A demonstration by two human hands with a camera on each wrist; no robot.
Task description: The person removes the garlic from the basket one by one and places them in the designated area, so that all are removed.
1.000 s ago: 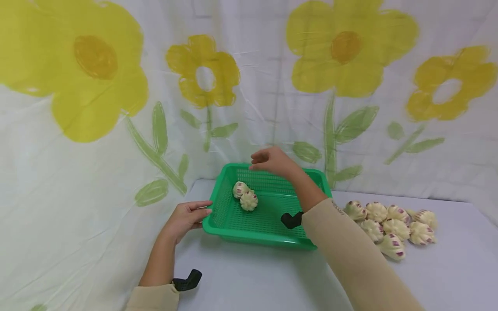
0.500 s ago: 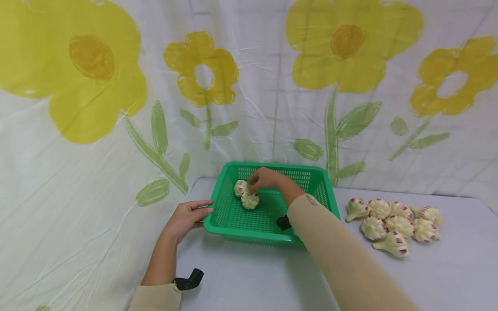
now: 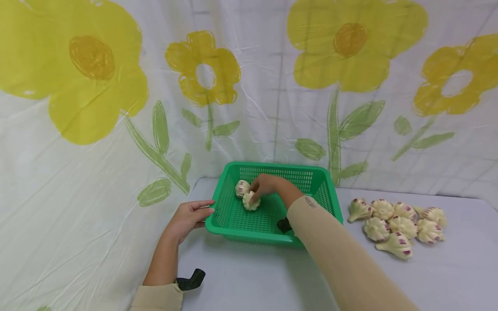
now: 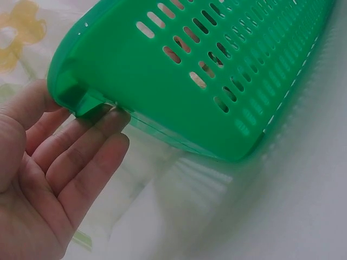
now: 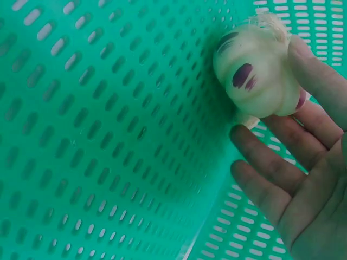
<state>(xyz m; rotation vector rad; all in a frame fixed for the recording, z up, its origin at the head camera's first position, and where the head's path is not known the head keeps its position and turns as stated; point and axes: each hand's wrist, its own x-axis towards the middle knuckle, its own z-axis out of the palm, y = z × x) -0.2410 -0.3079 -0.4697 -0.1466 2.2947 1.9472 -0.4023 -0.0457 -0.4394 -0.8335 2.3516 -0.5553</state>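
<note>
A green plastic basket (image 3: 249, 235) with slotted walls stands on the table near the curtain. My left hand (image 3: 189, 219) holds its left rim; in the left wrist view the thumb side lies at the rim and the other fingers (image 4: 92, 162) reach under it. Inside, my right hand (image 3: 266, 185) pinches a cream garlic bulb (image 3: 251, 201) with purple marks, low on the basket floor. In the right wrist view, thumb and fingers lie around a garlic bulb (image 5: 260, 76) near the basket wall. Another garlic bulb (image 3: 242, 188) touches it from behind, toward the left.
To the right of the basket, several garlic bulbs (image 3: 403, 226) lie bunched on the white tabletop (image 3: 249, 276). A white curtain (image 3: 256, 77) with painted yellow flowers hangs right behind the table. Black camera mounts (image 3: 191, 280) sit at the wrists.
My right hand has come down from above the basket's back rim to the front garlic bulb and pinches it. My left hand stays on the rim. The whole view has shifted slightly.
</note>
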